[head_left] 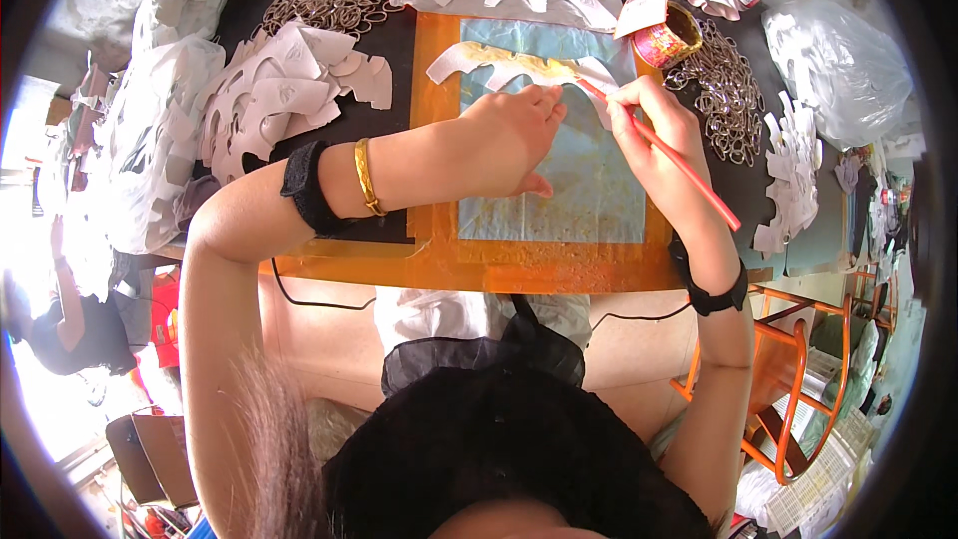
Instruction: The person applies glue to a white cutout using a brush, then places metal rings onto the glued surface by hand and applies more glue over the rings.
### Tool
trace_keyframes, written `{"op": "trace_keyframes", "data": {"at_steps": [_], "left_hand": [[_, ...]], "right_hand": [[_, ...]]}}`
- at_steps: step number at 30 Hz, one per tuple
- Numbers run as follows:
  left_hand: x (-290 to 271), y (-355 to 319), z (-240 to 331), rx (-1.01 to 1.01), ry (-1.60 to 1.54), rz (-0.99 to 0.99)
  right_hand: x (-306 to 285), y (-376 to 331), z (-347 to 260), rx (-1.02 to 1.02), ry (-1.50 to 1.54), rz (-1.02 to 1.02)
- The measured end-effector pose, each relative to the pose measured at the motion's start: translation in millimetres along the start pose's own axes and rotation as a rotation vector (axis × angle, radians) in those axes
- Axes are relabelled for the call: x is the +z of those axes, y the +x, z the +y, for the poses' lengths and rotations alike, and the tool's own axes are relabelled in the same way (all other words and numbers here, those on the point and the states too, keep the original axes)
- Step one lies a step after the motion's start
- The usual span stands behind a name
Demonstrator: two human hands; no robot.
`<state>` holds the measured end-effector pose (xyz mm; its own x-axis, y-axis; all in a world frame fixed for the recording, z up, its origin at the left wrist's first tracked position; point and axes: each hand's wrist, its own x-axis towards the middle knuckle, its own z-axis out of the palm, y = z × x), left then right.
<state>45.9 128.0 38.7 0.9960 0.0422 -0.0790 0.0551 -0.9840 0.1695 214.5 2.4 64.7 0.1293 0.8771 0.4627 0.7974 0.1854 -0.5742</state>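
Hair (274, 449) hangs nearest; white strip (526, 66) lies crosswise, red stick (691, 174) points up-left

The right hand (657, 130) holds a slim red stick (707, 192) to a yellow-smeared, scalloped white strip (483, 57) lying partly on a blue sheet (594, 202), the left hand (502, 140) just beside the strip's lower edge.

Red stick (704, 189); white cutout (519, 68), yellow smears (499, 57); pale blue sheet (554, 212); orange board (499, 268).
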Motion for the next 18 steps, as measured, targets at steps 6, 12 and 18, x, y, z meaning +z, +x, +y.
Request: {"op": "trace_keyframes", "data": {"at_steps": [6, 12, 18], "left_hand": [[-1, 0, 1, -0.006, -0.001, -0.014], [0, 0, 1, -0.011, 0.0, -0.019], [1, -1, 2, 0.002, 0.014, 0.001]], "right_hand": [[0, 0, -1, 0.006, 0.008, 0.01], [-6, -4, 5, 0.053, -0.078, 0.035], [-15, -7, -1, 0.091, -0.014, -0.015]]}}
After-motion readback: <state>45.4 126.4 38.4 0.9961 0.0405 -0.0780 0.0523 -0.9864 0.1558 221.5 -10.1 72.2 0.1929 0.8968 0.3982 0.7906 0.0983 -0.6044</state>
